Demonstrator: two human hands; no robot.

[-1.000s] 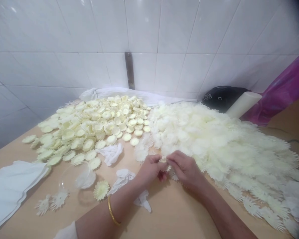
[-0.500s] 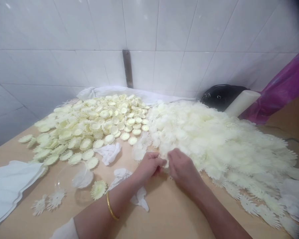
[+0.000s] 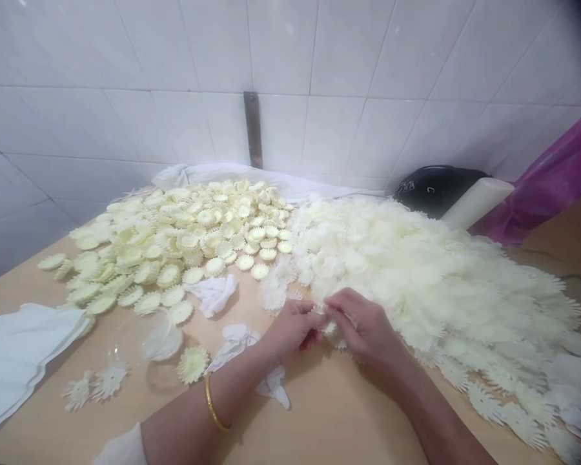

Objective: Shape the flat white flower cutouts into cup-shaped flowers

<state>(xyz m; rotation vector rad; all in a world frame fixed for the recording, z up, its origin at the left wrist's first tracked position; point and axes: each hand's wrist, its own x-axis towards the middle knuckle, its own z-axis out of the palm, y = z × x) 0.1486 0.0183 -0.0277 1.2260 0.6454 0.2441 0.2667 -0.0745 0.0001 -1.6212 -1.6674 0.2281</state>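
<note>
Between my two hands is a small whitish piece with a toothed edge, like a paper flower layer point(image 3: 328, 328), mostly covered by fingers. My left hand point(image 3: 295, 326) pinches its left side, thumb and forefinger together. From the right, my right hand point(image 3: 361, 323) has its thumb and fingertips closed on the same piece. Just beyond them lies a broad heap of thin, white, fringed flower layers point(image 3: 397, 271). To the left rises a pile of stiffer, pale yellow cupped flower discs point(image 3: 174, 242). A single yellow-green disc point(image 3: 192, 365) rests left of my left forearm.
A clear round dish point(image 3: 150, 332) stands at left beside two loose white flower cutouts point(image 3: 109, 380). Crumpled white tissues point(image 3: 213, 295) and a folded white cloth point(image 3: 24, 361) lie on the wooden table point(image 3: 319, 420). Behind are a black bag point(image 3: 436, 187), a white roll point(image 3: 479, 201) and purple plastic point(image 3: 542, 181).
My right hand has turned, its thumb now stretched toward the left fingers, and more of the whitish piece shows between the hands. The view has shifted slightly.
</note>
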